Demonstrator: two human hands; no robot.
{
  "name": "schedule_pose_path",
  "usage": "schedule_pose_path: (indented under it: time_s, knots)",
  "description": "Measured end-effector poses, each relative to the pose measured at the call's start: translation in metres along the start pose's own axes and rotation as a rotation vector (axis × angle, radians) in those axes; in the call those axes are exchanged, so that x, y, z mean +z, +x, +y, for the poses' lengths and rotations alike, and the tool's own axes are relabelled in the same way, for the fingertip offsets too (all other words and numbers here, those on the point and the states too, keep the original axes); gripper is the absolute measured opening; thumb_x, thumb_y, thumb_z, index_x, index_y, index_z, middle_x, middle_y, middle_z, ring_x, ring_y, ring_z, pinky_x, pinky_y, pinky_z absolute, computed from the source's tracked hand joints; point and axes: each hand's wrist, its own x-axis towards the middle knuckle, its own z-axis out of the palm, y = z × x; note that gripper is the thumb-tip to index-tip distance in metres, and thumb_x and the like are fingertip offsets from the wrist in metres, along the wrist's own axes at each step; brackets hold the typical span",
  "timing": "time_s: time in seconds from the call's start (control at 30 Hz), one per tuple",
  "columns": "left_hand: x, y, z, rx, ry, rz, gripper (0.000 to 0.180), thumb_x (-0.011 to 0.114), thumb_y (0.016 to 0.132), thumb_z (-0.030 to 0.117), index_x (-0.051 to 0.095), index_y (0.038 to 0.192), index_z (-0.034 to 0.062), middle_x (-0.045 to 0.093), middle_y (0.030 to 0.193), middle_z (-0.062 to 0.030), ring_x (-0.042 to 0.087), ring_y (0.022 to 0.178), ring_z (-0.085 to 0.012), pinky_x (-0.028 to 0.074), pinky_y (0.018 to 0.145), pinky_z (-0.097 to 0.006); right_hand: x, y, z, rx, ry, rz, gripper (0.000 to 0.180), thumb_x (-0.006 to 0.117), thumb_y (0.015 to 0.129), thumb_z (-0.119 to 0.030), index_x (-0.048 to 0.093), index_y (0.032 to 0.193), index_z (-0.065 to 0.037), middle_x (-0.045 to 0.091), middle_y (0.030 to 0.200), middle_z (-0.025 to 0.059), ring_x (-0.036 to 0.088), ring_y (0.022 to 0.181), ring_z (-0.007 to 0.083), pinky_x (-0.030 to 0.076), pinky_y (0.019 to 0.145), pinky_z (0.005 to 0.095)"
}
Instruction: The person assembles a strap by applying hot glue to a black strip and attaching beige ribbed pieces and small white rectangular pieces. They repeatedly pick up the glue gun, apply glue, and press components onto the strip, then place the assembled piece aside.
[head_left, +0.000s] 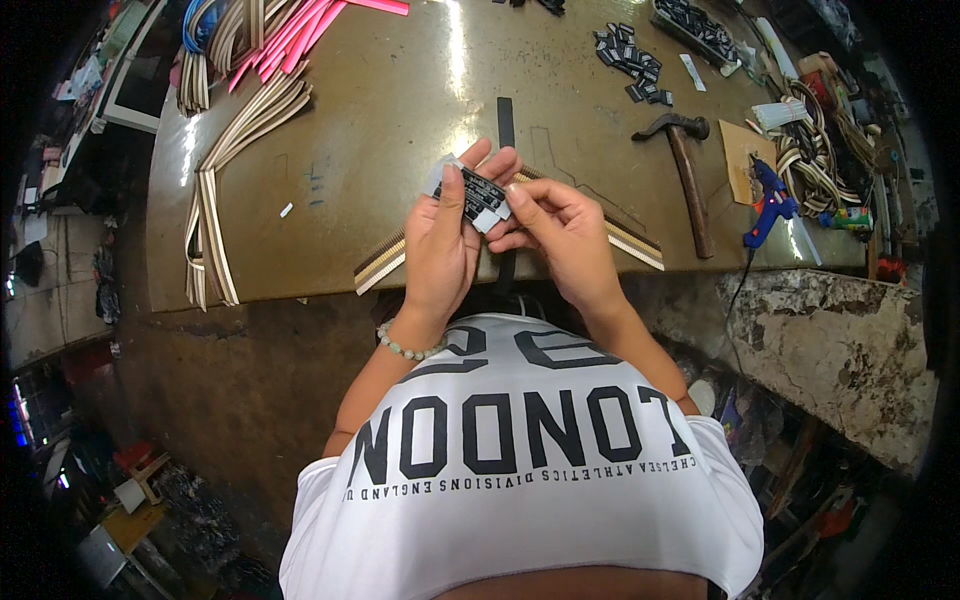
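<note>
A small stack of black printed labels (481, 192) with pale backing is between my hands, above the table's near edge. My left hand (440, 240) is closed on it from the left, thumb lying along its upper left. At the right end, my right hand (570, 225) pinches it between thumb and fingers. Beneath my hands lies a tan, brown and black striped strap (635, 246), bent so that its two ends slant toward the table edge. A black strip (506, 122) runs away from me behind my fingers, its middle hidden by them.
On the right lie a hammer (688, 180), a blue glue gun (770, 205) with a hanging cord, brown cardboard (744, 160) and coiled straps (815, 165). Loose black tags (630, 60) sit at the far right. Striped straps (212, 225) and pink strips (300, 35) occupy the left.
</note>
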Motion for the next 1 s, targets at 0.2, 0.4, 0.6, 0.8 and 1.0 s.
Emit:
schedule_pose_path:
  time_s: [0.2, 0.4, 0.6, 0.8, 1.0]
  knots:
    - [-0.012, 0.000, 0.004, -0.001, 0.233, -0.022, 0.056, 0.045, 0.105, 0.035, 0.042, 0.137, -0.0110, 0.061, 0.126, -0.0214, 0.063, 0.111, -0.0241, 0.053, 0.094, -0.034, 0.006, -0.005, -0.009, -0.051, -0.106, 0.006, 0.018, 0.061, 0.097, -0.008, 0.062, 0.110, 0.005, 0.066, 0.095, 0.0111, 0.066, 0.084, 0.0136, 0.059, 0.075, 0.0273]
    - [-0.021, 0.003, 0.005, -0.148, -0.012, -0.048, 0.054, 0.043, 0.106, 0.035, 0.043, 0.136, -0.0096, 0.059, 0.128, -0.0218, 0.061, 0.115, -0.0245, 0.053, 0.096, -0.039, -0.003, -0.002, -0.008, -0.146, -0.222, 0.001, 0.020, 0.058, 0.097, -0.005, 0.063, 0.113, 0.006, 0.066, 0.109, 0.0098, 0.064, 0.097, 0.0142, 0.058, 0.077, 0.0268]
    - [-0.025, 0.004, 0.010, -0.253, -0.208, 0.037, 0.055, 0.040, 0.106, 0.037, 0.040, 0.137, -0.0086, 0.057, 0.130, -0.0235, 0.061, 0.116, -0.0258, 0.053, 0.096, -0.041, -0.014, -0.005, -0.012, -0.296, -0.405, 0.011, 0.022, 0.066, 0.092, -0.004, 0.067, 0.112, 0.004, 0.066, 0.115, 0.0113, 0.066, 0.092, 0.0139, 0.053, 0.082, 0.0257]
    - [-0.025, 0.000, 0.008, -0.258, -0.017, -0.048, 0.048, 0.051, 0.103, 0.029, 0.045, 0.137, -0.0053, 0.059, 0.129, -0.0178, 0.062, 0.111, -0.0191, 0.055, 0.086, -0.029, -0.008, -0.006, -0.007, -0.530, -0.754, 0.204, 0.014, 0.072, 0.088, -0.007, 0.074, 0.100, 0.000, 0.069, 0.101, 0.0085, 0.062, 0.079, 0.0099, 0.048, 0.068, 0.0223]
    - [-0.021, -0.008, 0.002, -0.190, 0.232, -0.041, 0.039, 0.067, 0.095, 0.016, 0.061, 0.127, -0.0058, 0.067, 0.095, -0.0022, 0.055, 0.077, -0.0047, 0.044, 0.067, -0.017, 0.001, -0.013, 0.004, -0.121, -0.299, 0.153, 0.018, 0.069, 0.093, -0.014, 0.072, 0.102, 0.001, 0.064, 0.090, 0.0005, 0.056, 0.068, 0.0028, 0.042, 0.056, 0.0170]
